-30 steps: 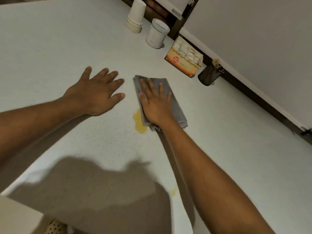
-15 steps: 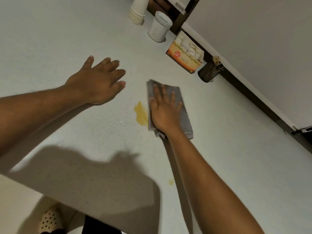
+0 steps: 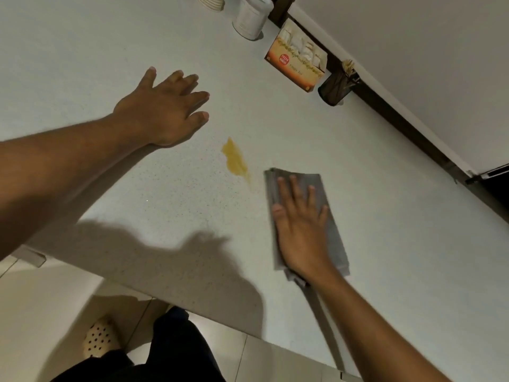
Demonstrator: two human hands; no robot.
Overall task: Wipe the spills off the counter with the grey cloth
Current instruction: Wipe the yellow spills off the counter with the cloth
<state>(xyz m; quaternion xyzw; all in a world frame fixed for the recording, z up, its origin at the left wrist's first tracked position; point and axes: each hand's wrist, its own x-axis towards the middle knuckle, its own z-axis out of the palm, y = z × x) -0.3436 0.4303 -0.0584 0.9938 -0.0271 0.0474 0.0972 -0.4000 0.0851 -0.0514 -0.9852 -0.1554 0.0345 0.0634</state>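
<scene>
A folded grey cloth [image 3: 334, 238] lies flat on the white speckled counter [image 3: 385, 188]. My right hand [image 3: 301, 230] presses down on it, palm flat and fingers spread. A yellow spill [image 3: 235, 159] shows on the counter just left of and beyond the cloth, uncovered. My left hand [image 3: 168, 108] rests flat on the counter further left, fingers apart, holding nothing.
Against the back wall stand a stack of paper cups [image 3: 210, 2], a white canister [image 3: 250, 17], an orange tea box [image 3: 296, 57] and a dark holder [image 3: 334, 88]. The counter's front edge [image 3: 220, 318] runs below, with floor tiles and my foot [image 3: 100, 337] beneath.
My right hand slid the cloth right and toward me, uncovering the whole yellow spill. The left hand stayed flat. The small yellow spot nearer the front edge no longer shows.
</scene>
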